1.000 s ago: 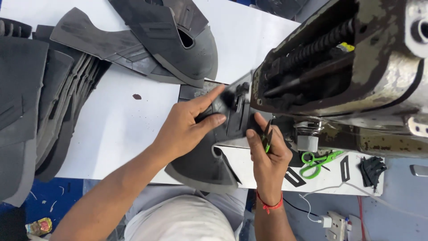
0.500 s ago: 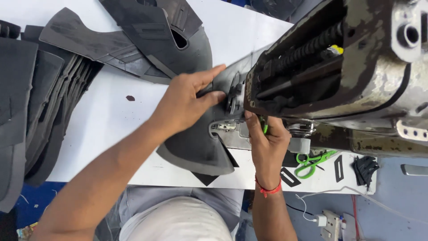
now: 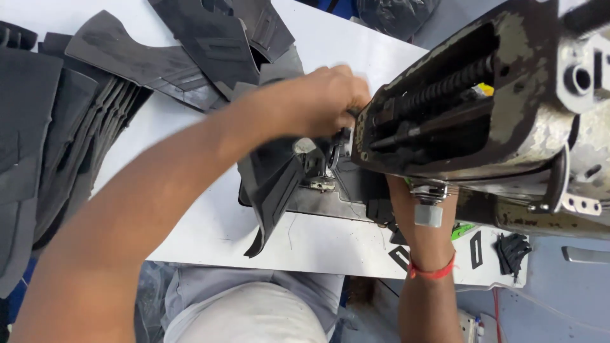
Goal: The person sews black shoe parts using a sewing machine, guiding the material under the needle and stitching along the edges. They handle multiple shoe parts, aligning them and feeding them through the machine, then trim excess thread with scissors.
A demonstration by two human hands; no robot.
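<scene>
From the head view, the left hand (image 3: pixel 321 101) at frame centre curls closed on the dark fabric piece (image 3: pixel 273 184) draped beside the sewing machine (image 3: pixel 483 108), while the right hand's grip is hidden beneath the machine, only its wrist with the red band (image 3: pixel 432 272) showing above the white table (image 3: pixel 190 203).

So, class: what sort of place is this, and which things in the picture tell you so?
Probably a stitching workshop, perhaps for shoe parts: a worn industrial sewing machine on a white table, and stacks of cut dark pieces beside it.
</scene>
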